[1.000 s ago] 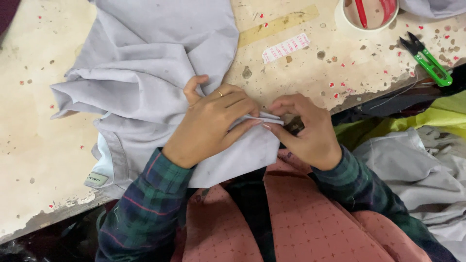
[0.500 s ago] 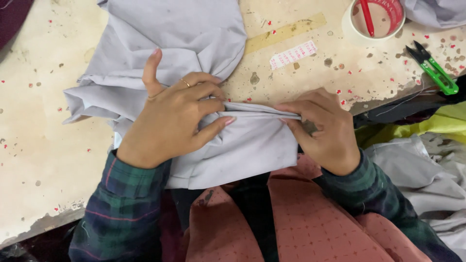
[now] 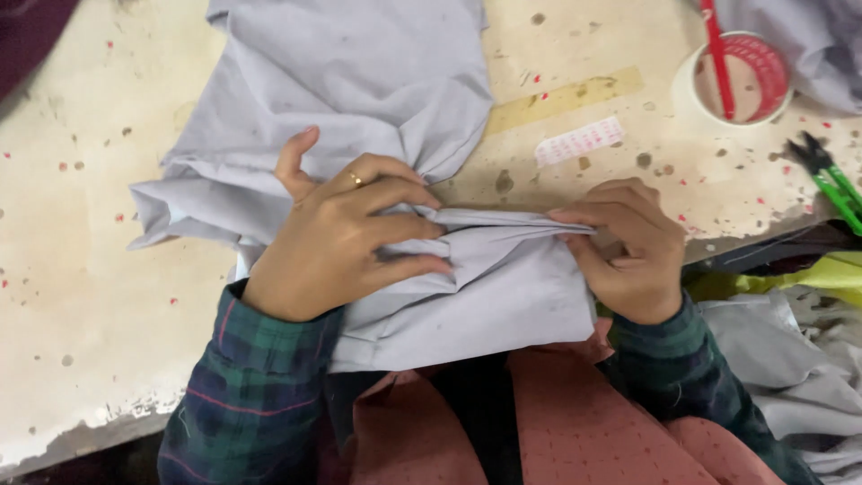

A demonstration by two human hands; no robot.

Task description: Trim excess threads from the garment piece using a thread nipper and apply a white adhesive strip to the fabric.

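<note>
A pale grey garment lies bunched on a worn cream table, its lower edge hanging over the front toward my lap. My left hand, with a ring on one finger, presses down on a gathered fold of the cloth, fingers spread across it. My right hand pinches the right end of the same fold at the table's front edge, holding the ridge of cloth taut between both hands.
A white cup with a red stick stands at the back right. Green-handled snips lie at the right edge. A small white printed label and a strip of yellow tape lie on the table. More grey and yellow cloth is piled to my right.
My left hand slid up and flattened onto the fold. My right hand moved right along the seam, drawing the cloth out into a longer ridge.
</note>
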